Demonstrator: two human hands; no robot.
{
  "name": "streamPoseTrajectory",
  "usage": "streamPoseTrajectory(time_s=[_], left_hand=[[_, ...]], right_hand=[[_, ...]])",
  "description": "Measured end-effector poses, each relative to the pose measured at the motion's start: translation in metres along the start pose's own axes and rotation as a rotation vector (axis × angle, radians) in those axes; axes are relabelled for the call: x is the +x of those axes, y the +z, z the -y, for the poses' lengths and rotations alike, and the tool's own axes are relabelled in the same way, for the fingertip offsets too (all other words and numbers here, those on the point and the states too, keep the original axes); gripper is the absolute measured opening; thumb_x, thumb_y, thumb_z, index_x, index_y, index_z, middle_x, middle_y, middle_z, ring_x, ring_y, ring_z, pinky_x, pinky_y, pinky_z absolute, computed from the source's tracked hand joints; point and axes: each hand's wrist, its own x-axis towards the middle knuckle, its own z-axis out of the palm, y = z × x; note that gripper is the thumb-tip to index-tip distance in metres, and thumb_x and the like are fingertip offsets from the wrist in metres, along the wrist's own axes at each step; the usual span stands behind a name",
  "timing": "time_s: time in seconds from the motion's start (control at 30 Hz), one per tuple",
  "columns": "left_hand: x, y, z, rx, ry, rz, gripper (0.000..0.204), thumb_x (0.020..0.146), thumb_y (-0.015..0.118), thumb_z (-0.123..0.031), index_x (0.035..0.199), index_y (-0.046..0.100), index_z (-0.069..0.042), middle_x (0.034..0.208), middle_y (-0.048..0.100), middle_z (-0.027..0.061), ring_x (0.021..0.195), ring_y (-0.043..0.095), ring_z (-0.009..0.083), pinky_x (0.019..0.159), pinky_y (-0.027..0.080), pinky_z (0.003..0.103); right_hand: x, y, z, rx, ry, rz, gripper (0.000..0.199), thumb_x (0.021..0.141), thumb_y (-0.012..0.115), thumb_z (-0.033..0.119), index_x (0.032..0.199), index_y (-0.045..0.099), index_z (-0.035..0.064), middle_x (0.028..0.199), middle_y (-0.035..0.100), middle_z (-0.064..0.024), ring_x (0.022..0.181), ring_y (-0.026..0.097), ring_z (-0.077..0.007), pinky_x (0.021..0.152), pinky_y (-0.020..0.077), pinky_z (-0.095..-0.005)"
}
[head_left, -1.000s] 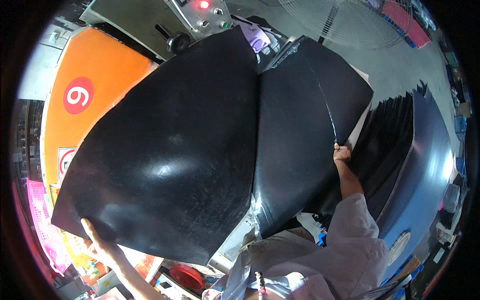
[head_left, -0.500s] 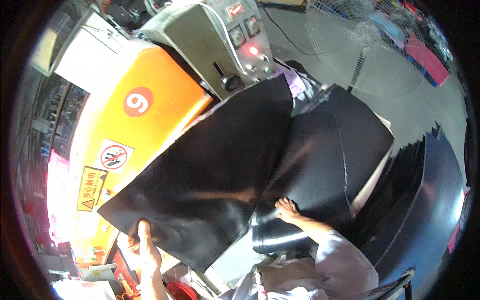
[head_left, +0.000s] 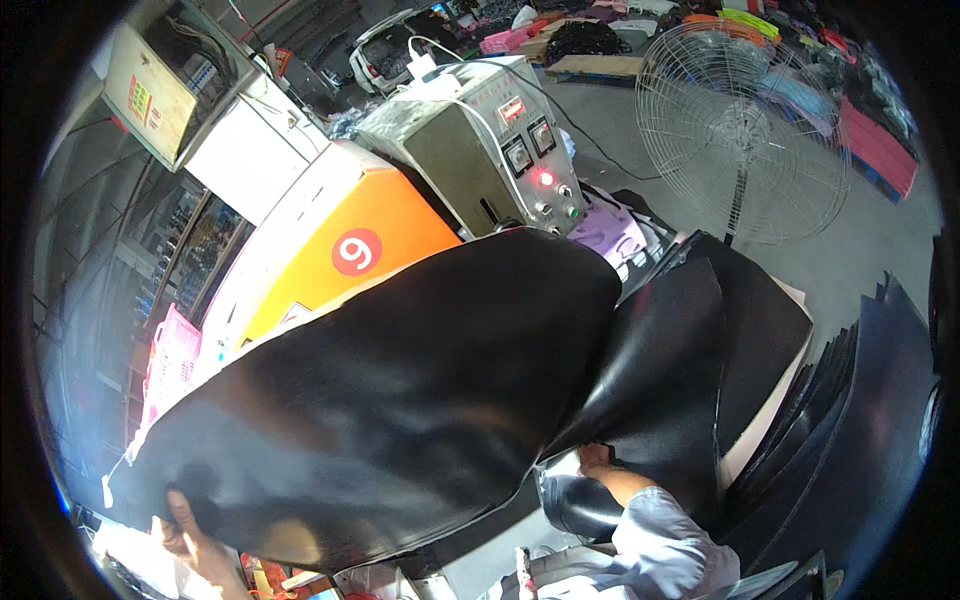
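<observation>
A large glossy black sheet [head_left: 400, 400], which looks like rubber, spreads across the middle in a broad bulging curve. My left hand [head_left: 195, 545] grips its near left edge, thumb on top and the other fingers partly hidden beneath. To the right, more black sheets [head_left: 665, 350] lie in a pile with a bent, shiny surface. My right hand [head_left: 598, 460] is closed at a folded edge of this pile, close to my body; its fingertips are partly hidden by the black material.
Beyond the sheet stand an orange machine cover [head_left: 400, 220] and a grey control box [head_left: 490, 140] with dials and a lit red lamp. A wire-caged fan [head_left: 742, 130] stands at the far right. Dark sheets [head_left: 850, 430] are stacked on the right. A pink basket [head_left: 172, 355] is at left.
My left hand has moved left and lower, drawing the sheet's edge with it, so the sheet covers more of the orange cover. My right hand sits slightly lower. The head view has shifted.
</observation>
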Motion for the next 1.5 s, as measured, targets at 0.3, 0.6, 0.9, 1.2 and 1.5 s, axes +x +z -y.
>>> streamPoseTrajectory(time_s=[0.3, 0.6, 0.9, 1.2, 1.5], left_hand=[[0.003, -0.099, 0.013, 0.372, 0.132, -0.253, 0.042, 0.103, 0.070, -0.037, 0.123, 0.073, -0.001, 0.116, 0.074, 0.0126, 0.105, 0.068, 0.0208, 0.092, 0.055, 0.036], [-0.024, -0.194, 0.028, 0.728, 0.096, -0.382, 0.044, 0.105, 0.066, -0.040, 0.125, 0.073, -0.002, 0.122, 0.073, 0.0140, 0.109, 0.069, 0.0218, 0.096, 0.055, 0.036], [-0.055, -0.280, 0.017, 1.024, 0.063, -0.484, 0.046, 0.107, 0.061, -0.042, 0.128, 0.073, -0.003, 0.128, 0.072, 0.0154, 0.114, 0.070, 0.0228, 0.099, 0.054, 0.036], [-0.073, -0.460, 0.017, 1.273, -0.064, -0.560, 0.049, 0.109, 0.057, -0.045, 0.131, 0.074, -0.005, 0.134, 0.072, 0.0169, 0.118, 0.070, 0.0238, 0.103, 0.054, 0.037], [-0.026, -0.463, 0.081, 0.847, 0.110, -0.472, 0.035, 0.106, 0.069, -0.024, 0.122, 0.074, 0.007, 0.098, 0.078, 0.0043, 0.077, 0.062, 0.0058, 0.070, 0.049, 0.023]], right_hand=[[0.016, -0.018, -0.005, 0.008, 0.003, -0.057, 0.058, 0.074, 0.090, 0.037, 0.122, 0.071, 0.0107, 0.123, 0.073, -0.0127, 0.117, 0.069, -0.0278, 0.094, 0.0580, -0.0442], [0.037, -0.069, -0.044, 0.048, 0.083, -0.142, 0.041, 0.077, 0.088, 0.033, 0.108, 0.073, 0.0098, 0.112, 0.075, -0.0123, 0.107, 0.071, -0.0254, 0.088, 0.0588, -0.0434], [0.066, -0.140, -0.085, 0.120, 0.173, -0.274, 0.025, 0.081, 0.085, 0.028, 0.094, 0.075, 0.0089, 0.101, 0.076, -0.0118, 0.096, 0.073, -0.0229, 0.083, 0.0596, -0.0427], [0.048, -0.180, -0.096, 0.002, 0.011, -0.196, 0.016, 0.084, 0.083, 0.023, 0.080, 0.077, 0.0080, 0.090, 0.078, -0.0114, 0.086, 0.075, -0.0204, 0.077, 0.0604, -0.0419], [-0.210, -0.251, 0.282, 0.671, -1.411, -0.740, 0.044, 0.076, 0.090, 0.015, 0.110, 0.067, 0.0001, 0.101, 0.071, -0.0143, 0.087, 0.069, -0.0334, 0.082, 0.0560, -0.0430]])
